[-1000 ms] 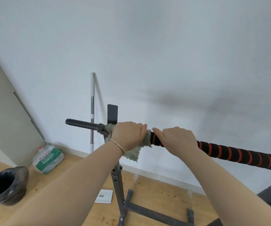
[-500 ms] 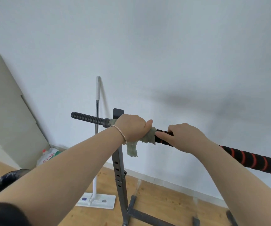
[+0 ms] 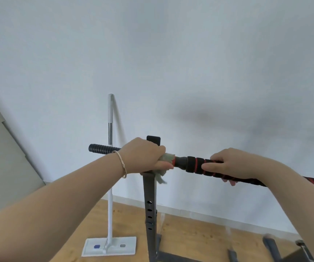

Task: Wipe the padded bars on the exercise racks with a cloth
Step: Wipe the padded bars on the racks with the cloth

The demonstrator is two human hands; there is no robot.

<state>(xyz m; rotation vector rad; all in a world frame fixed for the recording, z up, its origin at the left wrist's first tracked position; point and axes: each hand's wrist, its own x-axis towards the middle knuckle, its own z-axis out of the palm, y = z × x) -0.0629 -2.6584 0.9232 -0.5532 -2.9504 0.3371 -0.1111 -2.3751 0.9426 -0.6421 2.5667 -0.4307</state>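
Observation:
A long bar with black padding and red spiral stripes (image 3: 195, 164) lies across a dark metal rack post (image 3: 150, 201). Its ribbed black end (image 3: 101, 148) sticks out to the left. My left hand (image 3: 143, 157) grips a pale green cloth (image 3: 166, 159) wrapped round the bar right at the post; a tail of the cloth hangs below. My right hand (image 3: 233, 165) grips the padded part a little to the right, fingers curled under it. A short stretch of padding shows between the two hands.
A white flat mop (image 3: 110, 167) stands against the white wall behind the bar, its head (image 3: 108, 246) on the wooden floor. A grey panel (image 3: 3, 157) leans at the left. The rack's base bars (image 3: 233, 256) cross the floor at the lower right.
My left hand with the cloth has slid left along the bar onto the post. My right hand has moved right, baring padding between the hands. The view has shifted left and closer.

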